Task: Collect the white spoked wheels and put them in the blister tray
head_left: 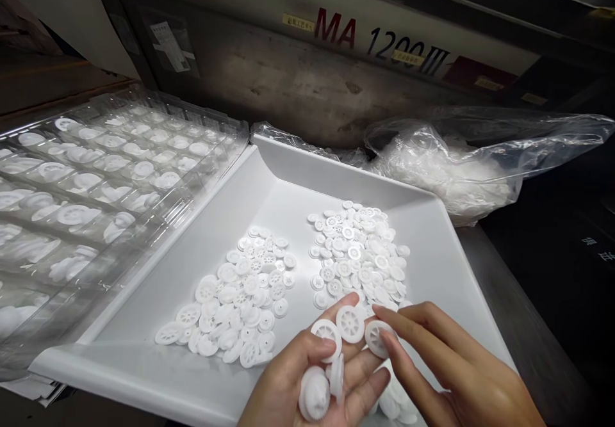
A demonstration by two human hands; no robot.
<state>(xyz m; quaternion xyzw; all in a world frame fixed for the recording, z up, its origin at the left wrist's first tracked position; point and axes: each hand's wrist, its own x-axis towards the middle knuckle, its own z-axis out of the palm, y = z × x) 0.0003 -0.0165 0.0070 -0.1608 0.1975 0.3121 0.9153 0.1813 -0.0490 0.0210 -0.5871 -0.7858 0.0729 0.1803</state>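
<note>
White plastic gears lie in two main piles in a grey tray (158,363), one pile (240,299) left of centre and the other (360,254) to the right. Over the tray's near side, my left hand (312,369) is palm up and holds several gears, its thumb on a spoked one (327,340). A larger gear with a raised hub (314,394) rests near the base of its fingers. My right hand (446,363) pinches another spoked gear (378,338) at the left hand's fingertips. More gears show below, between the hands.
At the left, a clear compartmented tray (192,206) contains white parts. A clear plastic bag (446,171) of white pieces sits behind the grey tray's right corner. A machine panel (269,62) marked MA 1200III stands across the back.
</note>
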